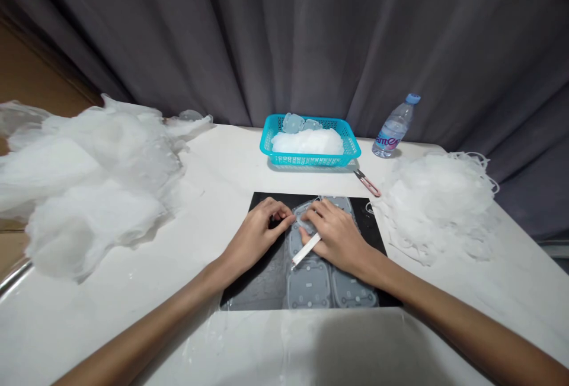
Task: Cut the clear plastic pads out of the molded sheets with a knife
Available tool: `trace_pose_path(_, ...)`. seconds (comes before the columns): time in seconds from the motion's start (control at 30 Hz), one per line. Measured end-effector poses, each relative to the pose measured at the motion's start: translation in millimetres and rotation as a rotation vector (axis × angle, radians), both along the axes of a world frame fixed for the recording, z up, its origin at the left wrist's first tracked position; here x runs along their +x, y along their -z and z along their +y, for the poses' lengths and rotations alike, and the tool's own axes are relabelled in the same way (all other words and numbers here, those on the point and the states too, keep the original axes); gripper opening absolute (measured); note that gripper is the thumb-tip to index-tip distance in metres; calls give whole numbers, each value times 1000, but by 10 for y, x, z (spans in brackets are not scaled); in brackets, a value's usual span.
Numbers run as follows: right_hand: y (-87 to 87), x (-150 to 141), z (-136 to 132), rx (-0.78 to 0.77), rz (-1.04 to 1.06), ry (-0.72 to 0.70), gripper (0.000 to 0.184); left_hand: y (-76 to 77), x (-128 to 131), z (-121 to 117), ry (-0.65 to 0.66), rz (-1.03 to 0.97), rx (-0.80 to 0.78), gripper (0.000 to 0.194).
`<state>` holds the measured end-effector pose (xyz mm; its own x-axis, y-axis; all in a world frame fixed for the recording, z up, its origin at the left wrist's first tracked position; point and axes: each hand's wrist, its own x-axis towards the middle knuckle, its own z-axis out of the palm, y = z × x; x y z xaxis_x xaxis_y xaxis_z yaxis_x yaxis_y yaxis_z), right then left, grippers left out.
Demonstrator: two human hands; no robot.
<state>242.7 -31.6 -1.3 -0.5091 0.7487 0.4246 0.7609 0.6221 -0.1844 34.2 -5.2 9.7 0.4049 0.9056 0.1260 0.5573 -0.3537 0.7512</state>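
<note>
A black mat lies on the white table with a thin translucent sheet of rounded grey patches on it. My left hand rests on the mat with its fingers curled and pressed onto the sheet's upper edge. My right hand lies beside it, touching the same spot, fingers bent. A slim white tool like a small knife sticks out from under the right palm toward me. The two hands' fingertips almost meet.
A turquoise basket of white cut pieces stands behind the mat. Pink-handled snips lie to its right, next to a water bottle. White gauzy fabric is heaped at left, white trimmings at right. A grey curtain hangs behind.
</note>
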Motion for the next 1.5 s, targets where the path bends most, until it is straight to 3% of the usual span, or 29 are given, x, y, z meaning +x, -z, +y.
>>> trace_pose_path(0.2, -53, -27, 82, 24, -6, 69, 19, -57, 45, -36, -41, -37, -20, 34)
trace_pose_path(0.5, -47, 30, 117, -2, -79, -55, 19, -16, 41, -57, -50, 25, 18, 31)
trace_pose_path(0.6, -101, 60, 206, -107, 112, -10, 20, -2, 58, -43, -79, 10, -20, 31)
trace_pose_path(0.73, -199, 288, 550, -273, 568, 304, 13, 3, 72, 11, -172, 12, -99, 26)
trace_pose_path(0.93, -213, 727, 878, -318, 755, 441, 30, -15, 40, 116, -174, -16, -142, 32)
trace_pose_path(1.03, -235, 679, 808, -358, 795, 385, 29, -50, 56, 71, -183, -46, -94, 32)
trace_pose_path(1.13, -320, 452, 588, -406, 790, 268, 24, -106, 108, -41, -243, -129, -8, 32)
trace_pose_path(1.27, -430, 117, 191, -495, 677, 79, 7, -175, 176, -145, -90, -281, -230, 44)
trace_pose_path(1.3, -443, 71, 120, -525, 604, 10, 10, -179, 183, -147, -40, -322, -292, 46)
trace_pose_path(1.4, -448, 67, 67, -558, 430, -156, 11, -148, 169, -107, 44, -439, -407, 38)
trace_pose_path(1.5, -428, 189, 198, -419, 471, -91, 15, -75, 129, -54, 46, -525, -477, 31)
